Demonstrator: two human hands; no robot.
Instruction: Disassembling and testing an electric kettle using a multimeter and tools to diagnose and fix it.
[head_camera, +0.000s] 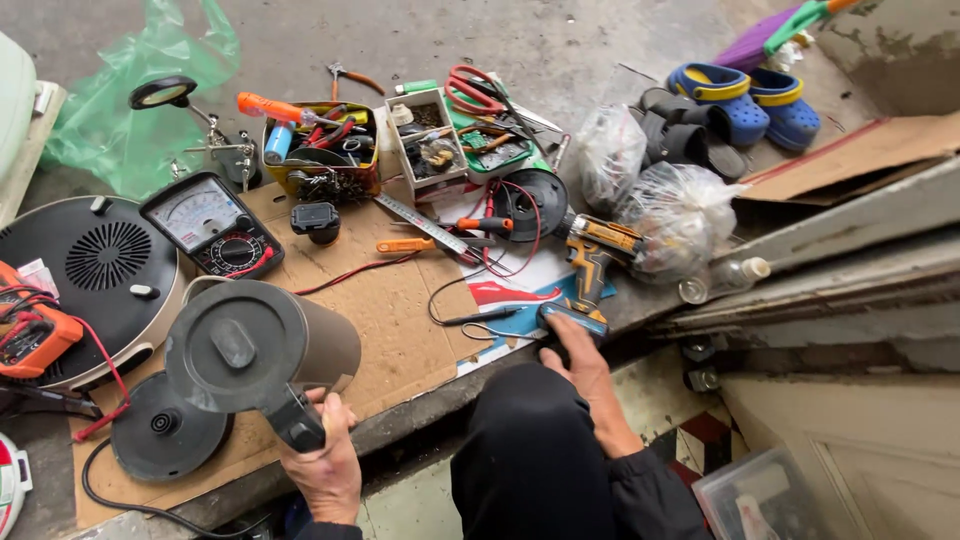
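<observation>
Corrugated cardboard (400, 330): left hand (322, 462) grips round kettle (262, 345) handle; right hand (580, 365) touches drill (592, 265), grip unclear.

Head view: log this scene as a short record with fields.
left hand: grips the handle of a kettle, held tilted on its side
right hand: fingers on the base of a drill
kettle base: on cardboard, beside the kettle
meter: on the cardboard, dial up
screwdrivers: orange handles, near the drill
far side: clogs, plastic bags
</observation>
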